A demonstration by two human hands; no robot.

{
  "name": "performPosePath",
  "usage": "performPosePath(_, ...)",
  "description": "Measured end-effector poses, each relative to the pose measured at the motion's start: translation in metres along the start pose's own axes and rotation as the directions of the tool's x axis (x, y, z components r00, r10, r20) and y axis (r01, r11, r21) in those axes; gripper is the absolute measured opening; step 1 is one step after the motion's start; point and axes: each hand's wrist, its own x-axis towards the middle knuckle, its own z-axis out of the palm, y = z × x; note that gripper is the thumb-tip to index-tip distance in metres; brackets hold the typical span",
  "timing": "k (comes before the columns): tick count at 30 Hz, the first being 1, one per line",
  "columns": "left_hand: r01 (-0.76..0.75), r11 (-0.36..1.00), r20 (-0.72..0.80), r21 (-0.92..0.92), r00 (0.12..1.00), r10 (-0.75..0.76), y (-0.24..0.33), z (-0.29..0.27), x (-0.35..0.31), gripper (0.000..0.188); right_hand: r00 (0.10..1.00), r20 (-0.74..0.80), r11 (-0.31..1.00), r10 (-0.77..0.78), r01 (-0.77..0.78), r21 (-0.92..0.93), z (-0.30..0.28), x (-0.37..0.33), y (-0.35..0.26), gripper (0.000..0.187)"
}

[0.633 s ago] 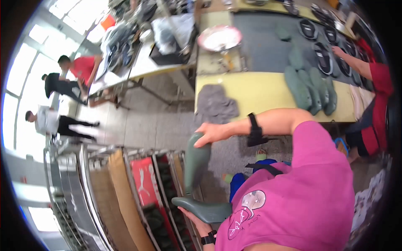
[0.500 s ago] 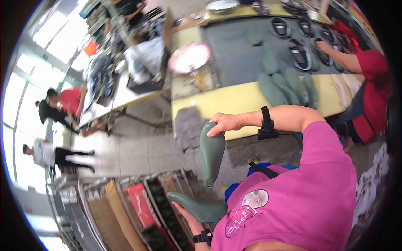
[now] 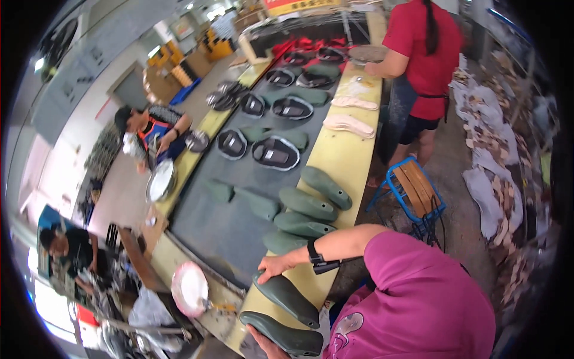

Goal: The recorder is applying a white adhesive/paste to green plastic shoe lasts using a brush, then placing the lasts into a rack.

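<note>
Two dark green shoe lasts are in my hands above the near end of the yellow table edge. My right hand [image 3: 275,267], with a black strap on its wrist, grips one last [image 3: 288,301] by its upper left end. Just below it, my left hand [image 3: 267,344] supports the other last [image 3: 281,334] from underneath, its fingers partly hidden. The two lasts lie nearly parallel, close together. Beyond my right forearm, several more green lasts [image 3: 308,203] rest in a row on the yellow edge [image 3: 344,157].
Dark shoe uppers [image 3: 276,154] and more lasts lie on the grey belt [image 3: 209,239]. Pale insoles [image 3: 348,125] are on the yellow edge. A pink-rimmed basin [image 3: 190,289] stands left, a blue-framed stool [image 3: 412,188] right. A person in red [image 3: 426,57] works at the far right; others work left.
My view has swung right, from the racks and floor to the long work table. Both hands still hold their lasts, now over the table edge and closer together.
</note>
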Motion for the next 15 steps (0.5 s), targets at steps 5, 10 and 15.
performPosePath(5,0.101,0.991,0.097,0.093,0.989,-0.11,0.017,-0.045,0.101,0.062,0.986,-0.147,0.951,-0.078,0.03,-0.306,0.009,0.064,0.036,0.041)
performPosePath(10,0.199,0.97,0.131,0.14,0.967,-0.217,0.032,-0.063,0.17,0.053,0.979,-0.179,0.893,-0.101,0.01,-0.451,0.032,0.094,0.066,0.04)
performPosePath(15,0.186,0.942,0.117,0.279,0.967,-0.226,0.041,-0.052,0.204,0.053,0.977,0.16,0.721,0.138,0.011,-0.693,0.064,0.036,0.014,0.05)
